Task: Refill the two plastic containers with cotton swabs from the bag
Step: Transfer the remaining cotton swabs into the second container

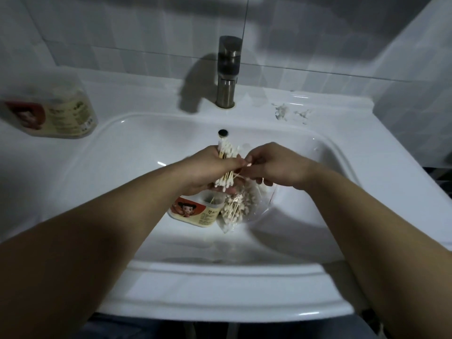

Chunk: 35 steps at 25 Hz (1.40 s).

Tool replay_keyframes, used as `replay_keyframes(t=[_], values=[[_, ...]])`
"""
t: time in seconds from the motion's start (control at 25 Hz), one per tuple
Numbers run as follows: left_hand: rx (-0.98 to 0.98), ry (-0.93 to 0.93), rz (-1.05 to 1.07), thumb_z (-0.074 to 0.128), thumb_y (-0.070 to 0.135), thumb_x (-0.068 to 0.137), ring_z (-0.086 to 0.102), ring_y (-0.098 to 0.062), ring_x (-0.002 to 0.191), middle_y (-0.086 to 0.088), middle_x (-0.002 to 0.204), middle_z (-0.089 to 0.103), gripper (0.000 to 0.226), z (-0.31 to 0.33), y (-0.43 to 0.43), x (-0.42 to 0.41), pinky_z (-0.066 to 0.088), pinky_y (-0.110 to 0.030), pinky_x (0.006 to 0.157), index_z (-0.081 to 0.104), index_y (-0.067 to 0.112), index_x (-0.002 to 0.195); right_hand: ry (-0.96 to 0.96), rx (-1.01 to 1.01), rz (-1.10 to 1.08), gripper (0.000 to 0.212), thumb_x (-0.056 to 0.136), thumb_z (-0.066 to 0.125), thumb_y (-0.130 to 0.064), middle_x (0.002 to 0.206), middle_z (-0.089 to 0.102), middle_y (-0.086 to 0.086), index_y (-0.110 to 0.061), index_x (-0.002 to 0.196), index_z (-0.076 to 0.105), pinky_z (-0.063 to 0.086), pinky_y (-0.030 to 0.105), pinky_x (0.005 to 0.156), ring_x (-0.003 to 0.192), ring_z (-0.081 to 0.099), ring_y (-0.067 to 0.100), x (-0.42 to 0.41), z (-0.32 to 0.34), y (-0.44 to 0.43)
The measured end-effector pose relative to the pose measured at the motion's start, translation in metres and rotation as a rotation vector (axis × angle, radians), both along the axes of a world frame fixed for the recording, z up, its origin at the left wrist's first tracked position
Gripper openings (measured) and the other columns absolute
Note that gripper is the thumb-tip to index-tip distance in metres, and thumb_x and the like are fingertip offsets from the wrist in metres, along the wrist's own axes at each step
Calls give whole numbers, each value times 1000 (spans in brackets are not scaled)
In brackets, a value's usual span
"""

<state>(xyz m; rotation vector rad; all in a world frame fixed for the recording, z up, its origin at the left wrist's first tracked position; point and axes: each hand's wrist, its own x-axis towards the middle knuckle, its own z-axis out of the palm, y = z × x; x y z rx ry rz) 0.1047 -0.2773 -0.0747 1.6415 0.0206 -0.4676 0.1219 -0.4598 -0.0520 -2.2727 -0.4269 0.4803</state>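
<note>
A grey-white tiled wall rises behind a glossy white sink in a dimly lit washroom, a steel tap at the sink's back edge. One labelled container, blurred, stands on the sink's left ledge; an open container with a cartoon label sits in the sink's bowl, holding a few sticks. A clear bag of swabs lies in the bowl touching it. Above the bowl, the left hand grips a thick bundle of wooden-stemmed, white-tipped swabs, while the right hand pinches stems at the bundle's side. White scraps dot the sink's back ledge.
</note>
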Motion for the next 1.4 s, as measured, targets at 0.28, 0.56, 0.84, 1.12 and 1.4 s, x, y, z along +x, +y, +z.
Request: replay_keyframes(t=[0.28, 0.56, 0.84, 1.12, 1.4], values=[[70, -66, 54, 64, 20, 99, 58, -20, 60, -8, 66, 60, 16, 1, 3, 5, 52, -37, 67, 66, 6, 92, -231, -245, -192, 16, 89, 58, -16, 75, 72, -2, -16, 87, 74, 60, 33, 71, 76, 71, 18, 12, -3, -8], [67, -53, 70, 67, 17, 97, 61, -15, 61, -7, 71, 61, 9, 0, 2, 5, 57, -34, 70, 65, 8, 98, -31, -506, -56, 36, 80, 59, 5, 97, 73, -1, -19, 101, 75, 51, 21, 62, 88, 68, 19, 17, -24, -6], [70, -52, 72, 67, 17, 97, 63, -17, 65, -8, 71, 64, 12, 0, 4, 6, 58, -31, 67, 67, 6, 98, 9, -278, -58, 38, 94, 46, -4, 102, 69, -1, -27, 114, 68, 48, 25, 56, 74, 63, 18, 16, -19, -6], [28, -41, 95, 68, 16, 96, 66, -16, 66, -5, 75, 66, 10, -3, 4, 9, 59, -34, 72, 67, 7, 100, -24, -623, 213, 19, 91, 48, -15, 80, 63, -1, -17, 78, 62, 47, 29, 66, 76, 59, 20, 10, -25, 11], [20, -29, 84, 68, 16, 96, 67, -16, 68, -6, 75, 67, 9, -4, 2, 9, 60, -35, 73, 68, 7, 97, 21, -585, 198, 33, 90, 47, -6, 72, 52, -7, -26, 65, 49, 36, 24, 56, 66, 48, 10, 7, -23, 16]])
